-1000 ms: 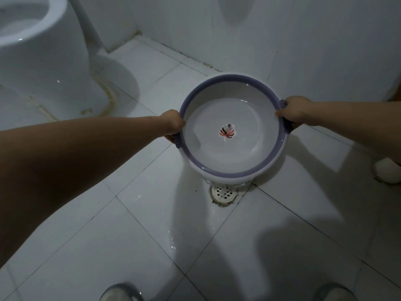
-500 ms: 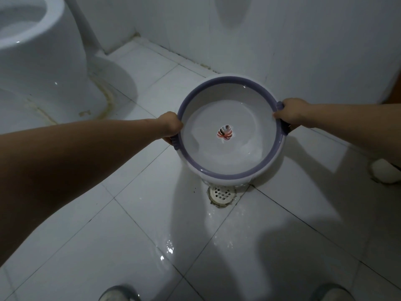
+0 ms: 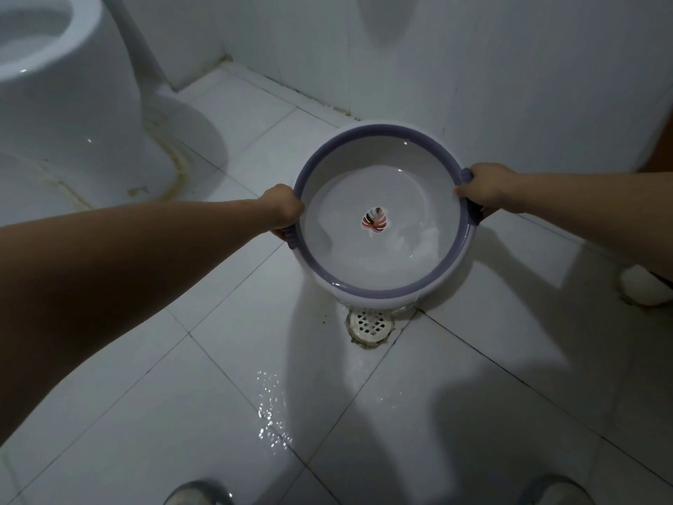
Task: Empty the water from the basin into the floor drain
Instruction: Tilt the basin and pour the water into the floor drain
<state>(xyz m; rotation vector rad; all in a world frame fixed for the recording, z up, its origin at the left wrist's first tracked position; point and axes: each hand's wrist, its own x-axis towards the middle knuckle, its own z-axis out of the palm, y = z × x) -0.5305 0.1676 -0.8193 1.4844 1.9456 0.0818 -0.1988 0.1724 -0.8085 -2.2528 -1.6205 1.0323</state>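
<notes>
A round white basin with a purple rim and a leaf mark at its centre is held above the tiled floor, tilted slightly toward me. A little water lies in its near right part. My left hand grips the left handle and my right hand grips the right handle. The round white floor drain sits just below the basin's near edge, partly hidden by it. A wet patch glistens on the tiles in front of the drain.
A white toilet stands at the left. White tiled walls close the far side, right behind the basin. My two feet show at the bottom edge. A white object lies on the floor at the right.
The wet patch on the tiles in front of the drain has grown. The water in the basin has shifted toward the near right. Hands keep their grip.
</notes>
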